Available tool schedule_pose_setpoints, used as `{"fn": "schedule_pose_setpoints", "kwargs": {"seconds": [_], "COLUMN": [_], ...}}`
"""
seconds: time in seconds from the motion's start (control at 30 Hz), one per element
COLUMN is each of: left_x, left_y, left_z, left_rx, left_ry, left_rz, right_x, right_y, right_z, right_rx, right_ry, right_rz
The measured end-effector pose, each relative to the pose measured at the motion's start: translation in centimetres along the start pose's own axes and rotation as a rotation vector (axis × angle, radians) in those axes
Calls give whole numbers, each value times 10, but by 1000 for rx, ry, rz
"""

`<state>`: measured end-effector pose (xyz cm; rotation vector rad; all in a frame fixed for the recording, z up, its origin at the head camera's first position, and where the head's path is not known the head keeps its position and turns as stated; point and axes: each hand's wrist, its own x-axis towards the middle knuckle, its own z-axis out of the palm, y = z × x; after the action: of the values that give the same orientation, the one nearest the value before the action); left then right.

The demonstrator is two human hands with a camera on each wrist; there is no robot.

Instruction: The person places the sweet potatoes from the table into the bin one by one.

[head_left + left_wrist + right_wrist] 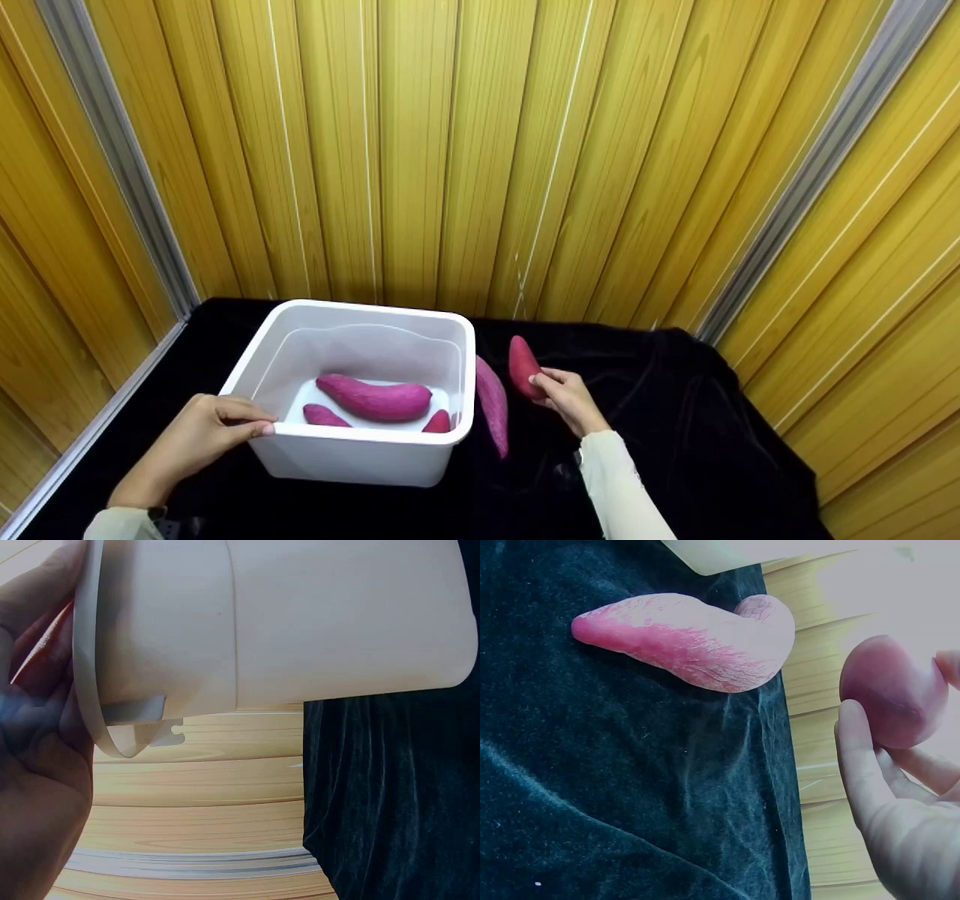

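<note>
My left hand pinches the near left corner of the rim of a white plastic bin. Inside the bin lie a large purple sweet potato, a smaller purple one and a red one, the last two partly hidden by the near wall. To the bin's right, my right hand grips a red sweet potato by its lower end, tip upward, above the cloth. Between that hand and the bin, another purple sweet potato lies on the cloth, its curved end showing in the right wrist view.
Black velvet cloth covers the table beneath the bin. Yellow wood-patterned panels stand behind and on both sides, with grey metal posts at the corners.
</note>
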<state>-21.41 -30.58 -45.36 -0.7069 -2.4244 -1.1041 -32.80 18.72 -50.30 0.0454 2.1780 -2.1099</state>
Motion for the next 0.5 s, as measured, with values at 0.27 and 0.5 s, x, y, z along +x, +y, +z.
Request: {"fn": "schedule_pose_setpoints", "kwargs": {"seconds": [0.27, 0.5], "left_x": [1, 2], "left_y": [-1, 0], "left_z": [2, 3], "left_rx": [-9, -14], "left_ry": [18, 10], "left_rz": [20, 10], "right_x": [1, 1], "right_y": [-7, -11], "right_z": [1, 3], "right_rx": [4, -4], "right_ry": [-6, -4], "right_rz": [-12, -1]}}
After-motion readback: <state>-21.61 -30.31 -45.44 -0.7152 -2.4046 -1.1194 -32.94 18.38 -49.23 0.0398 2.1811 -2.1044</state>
